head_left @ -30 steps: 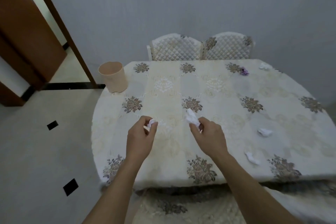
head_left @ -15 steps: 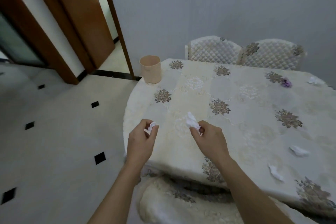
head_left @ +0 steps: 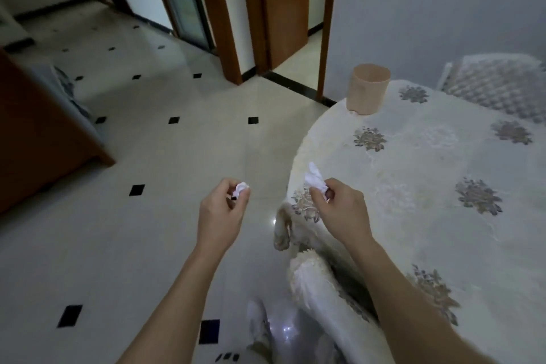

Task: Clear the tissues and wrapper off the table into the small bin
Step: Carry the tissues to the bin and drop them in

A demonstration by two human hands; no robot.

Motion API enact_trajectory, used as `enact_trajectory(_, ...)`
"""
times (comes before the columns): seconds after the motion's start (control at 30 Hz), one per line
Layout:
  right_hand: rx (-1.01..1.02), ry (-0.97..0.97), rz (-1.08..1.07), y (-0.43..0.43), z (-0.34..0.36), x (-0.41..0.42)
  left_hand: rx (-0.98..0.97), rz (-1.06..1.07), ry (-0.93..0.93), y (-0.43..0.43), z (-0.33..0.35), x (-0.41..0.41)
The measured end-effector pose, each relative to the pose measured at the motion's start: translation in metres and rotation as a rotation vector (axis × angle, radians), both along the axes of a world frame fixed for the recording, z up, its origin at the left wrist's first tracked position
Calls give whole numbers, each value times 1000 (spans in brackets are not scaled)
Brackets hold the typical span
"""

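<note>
My left hand (head_left: 220, 216) pinches a small crumpled white tissue (head_left: 240, 188) over the tiled floor, left of the table. My right hand (head_left: 342, 210) grips a larger crumpled white tissue (head_left: 314, 177) at the table's near left edge. The small peach bin (head_left: 367, 89) stands upright on the table's far left edge, well beyond both hands. The table (head_left: 428, 174) wears a cream cloth with brown flower prints. No other tissues or the wrapper show in this view.
A quilted white chair (head_left: 499, 83) stands behind the table at the right. A covered chair (head_left: 313, 284) sits tucked under the near edge. Wooden door frames (head_left: 227, 18) and a brown cabinet (head_left: 38, 139) lie to the left across the tiled floor (head_left: 141, 156).
The view has swung left; the table and bin now sit at the right. Both hands keep their tissues, and my left hand is now off the table, over the floor.
</note>
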State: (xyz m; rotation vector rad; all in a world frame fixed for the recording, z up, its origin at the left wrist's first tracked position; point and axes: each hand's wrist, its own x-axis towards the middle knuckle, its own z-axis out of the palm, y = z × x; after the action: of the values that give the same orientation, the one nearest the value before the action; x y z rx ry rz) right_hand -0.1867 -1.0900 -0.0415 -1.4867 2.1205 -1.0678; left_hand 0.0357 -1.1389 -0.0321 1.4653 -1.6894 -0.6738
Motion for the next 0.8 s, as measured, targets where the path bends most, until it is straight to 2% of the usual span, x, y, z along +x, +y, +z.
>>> enact_trajectory(0.33, 6, 11, 65, -88, -23, 57, 63, 95, 46, -72, -26, 57)
enact_trajectory(0.63, 92, -7, -8, -240, -28, 115, 100, 7, 64, -241, -29, 116)
enact_trajectory(0.8, 88, 9, -87, -308, -20, 132, 88, -68, 10, -331, -19, 142)
